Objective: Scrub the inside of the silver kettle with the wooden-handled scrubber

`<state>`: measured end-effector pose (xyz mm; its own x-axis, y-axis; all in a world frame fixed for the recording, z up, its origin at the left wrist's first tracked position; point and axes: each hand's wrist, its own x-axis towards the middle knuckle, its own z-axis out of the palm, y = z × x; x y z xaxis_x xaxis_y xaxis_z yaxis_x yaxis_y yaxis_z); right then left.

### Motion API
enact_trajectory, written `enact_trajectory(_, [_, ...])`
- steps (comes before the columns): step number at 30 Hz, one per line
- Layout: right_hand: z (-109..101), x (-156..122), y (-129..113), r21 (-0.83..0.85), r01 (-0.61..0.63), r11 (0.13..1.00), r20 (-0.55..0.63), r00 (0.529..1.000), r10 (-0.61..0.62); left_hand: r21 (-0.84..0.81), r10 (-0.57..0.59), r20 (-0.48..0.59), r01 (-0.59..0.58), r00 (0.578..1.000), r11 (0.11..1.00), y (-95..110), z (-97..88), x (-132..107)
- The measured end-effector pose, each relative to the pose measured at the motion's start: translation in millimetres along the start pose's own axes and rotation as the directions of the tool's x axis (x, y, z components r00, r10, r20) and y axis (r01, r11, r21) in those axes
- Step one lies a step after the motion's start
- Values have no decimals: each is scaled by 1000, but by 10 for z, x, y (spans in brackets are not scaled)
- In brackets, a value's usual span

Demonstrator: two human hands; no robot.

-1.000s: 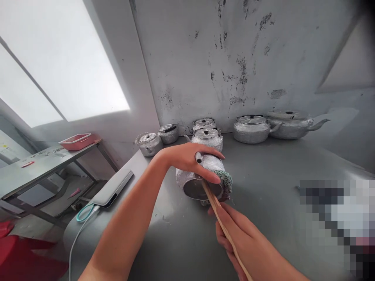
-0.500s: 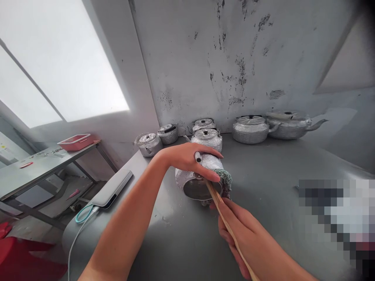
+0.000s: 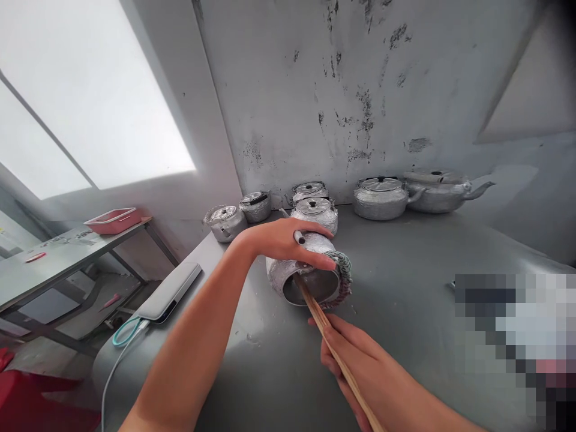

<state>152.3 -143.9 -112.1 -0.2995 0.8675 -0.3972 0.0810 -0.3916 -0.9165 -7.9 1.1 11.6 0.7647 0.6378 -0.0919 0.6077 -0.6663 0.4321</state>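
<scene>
Aluminium kettle (image 3: 276,275), probably light and dent-prone, lies sideways; left hand (image 3: 284,241) clamps its body, right hand (image 3: 357,360) grips wooden stick (image 3: 315,308).

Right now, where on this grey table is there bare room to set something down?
Bare table lies right of the tipped kettle, up to the two big kettles at the wall. Another patch lies in front of it, left of the right hand. Crowded: small kettles behind the left hand.

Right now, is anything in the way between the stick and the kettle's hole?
Nothing visible. The stick in the right hand runs into the open mouth of the kettle, which lies on its side. The left hand holds it from above, fingers over the rim beside the stick.
</scene>
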Motion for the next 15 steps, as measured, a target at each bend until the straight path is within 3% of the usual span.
enact_trajectory(15, [-20,-5,65,-90,16,996,-41,999,-20,40,-49,-9,49,999,998,18,-10,-29])
